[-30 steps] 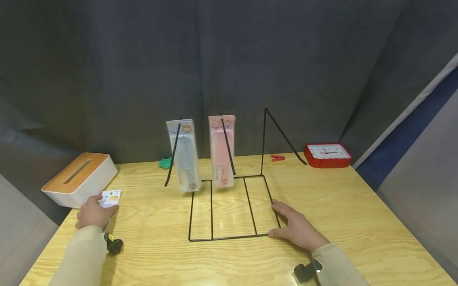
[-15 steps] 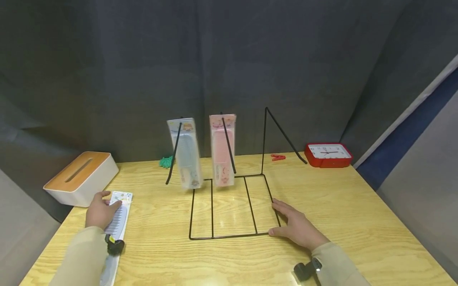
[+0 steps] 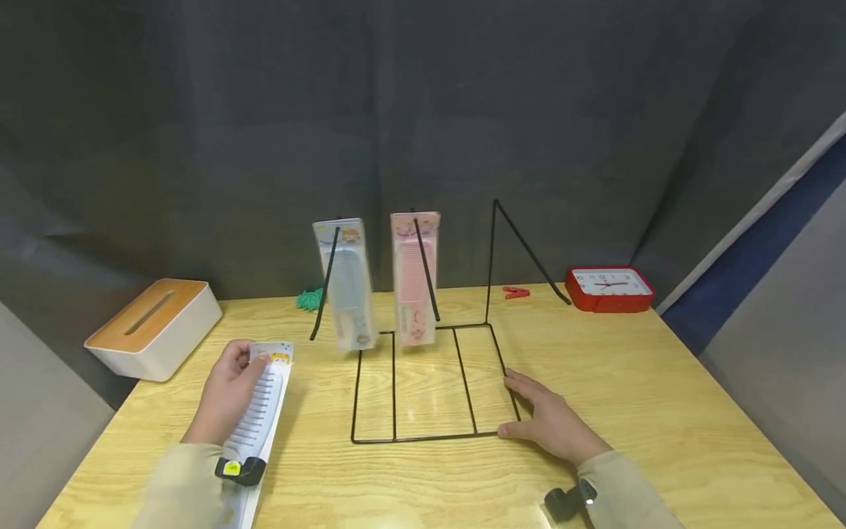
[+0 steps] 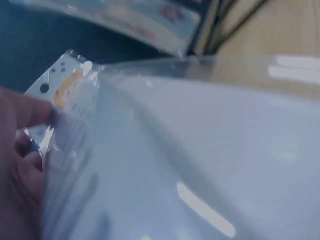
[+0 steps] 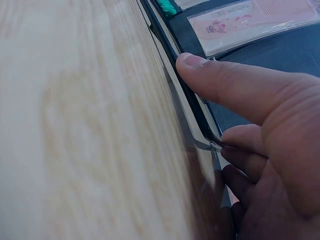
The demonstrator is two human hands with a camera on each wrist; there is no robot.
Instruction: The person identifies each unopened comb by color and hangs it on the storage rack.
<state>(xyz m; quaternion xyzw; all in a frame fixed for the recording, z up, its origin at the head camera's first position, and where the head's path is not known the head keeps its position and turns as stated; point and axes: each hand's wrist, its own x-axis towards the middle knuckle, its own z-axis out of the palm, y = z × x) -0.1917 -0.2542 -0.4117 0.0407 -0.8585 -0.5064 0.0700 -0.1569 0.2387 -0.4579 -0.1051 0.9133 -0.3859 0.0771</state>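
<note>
My left hand (image 3: pixel 228 393) pinches the top of a packaged pale comb (image 3: pixel 258 411) between thumb and fingers. The pack tilts, and my wrist hides part of its lower end. In the left wrist view, the clear wrapper (image 4: pixel 165 150) fills most of the picture, with its printed card top (image 4: pixel 57 85) at the fingers. My right hand (image 3: pixel 551 422) holds the near right corner of a black wire display rack (image 3: pixel 436 438), thumb at the front bar and fingers at the side bar. A blue packaged comb (image 3: pixel 349 286) and a pink packaged comb (image 3: pixel 415 283) hang from its left and middle hooks.
A white tissue box (image 3: pixel 158 330) with a wooden lid stands at the left. Behind the rack lie a green tangled item (image 3: pixel 309 300) and a red clip (image 3: pixel 515 292). The red clock (image 3: pixel 609 289) sits at the back right. The rack's right hook (image 3: pixel 529 246) juts forward.
My left hand has moved right from beside the tissue box with the packaged comb, raising it, and more of the pack now shows. My right hand has stayed at the rack corner.
</note>
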